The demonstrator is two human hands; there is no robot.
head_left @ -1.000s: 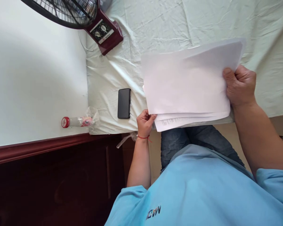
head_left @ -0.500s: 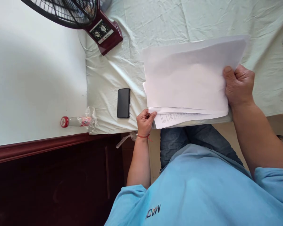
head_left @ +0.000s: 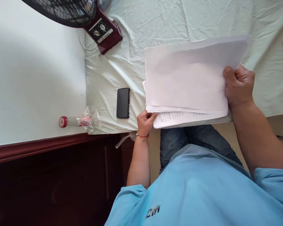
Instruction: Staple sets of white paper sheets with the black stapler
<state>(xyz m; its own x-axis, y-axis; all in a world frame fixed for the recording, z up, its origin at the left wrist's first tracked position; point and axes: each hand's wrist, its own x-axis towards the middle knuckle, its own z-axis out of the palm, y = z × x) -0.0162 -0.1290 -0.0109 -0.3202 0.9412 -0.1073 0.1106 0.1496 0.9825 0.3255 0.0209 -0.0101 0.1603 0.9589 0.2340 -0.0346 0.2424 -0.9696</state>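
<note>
Printed sheet [head_left: 179, 118] shifted leftward, fingers [head_left: 229, 73] pinching papers [head_left: 186, 75]

Over at the upper left of the frame, the fan [head_left: 102, 29] stands on the desk [head_left: 160, 25]. Below it lies the phone [head_left: 123, 103], left of the papers [head_left: 186, 78], with a bottle [head_left: 72, 121] farther left. The left hand [head_left: 145, 123] is at the papers' lower-left corner, the right hand [head_left: 240, 86] on their right edge.

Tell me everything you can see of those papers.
The sheets of paper are white, thin and loosely fanned, the top one blank. Print too small to read shows on a sheet beneath, along the near edge. Over the pale cloth, the right hand grips their right side and the left hand pinches the near left corner.
</note>
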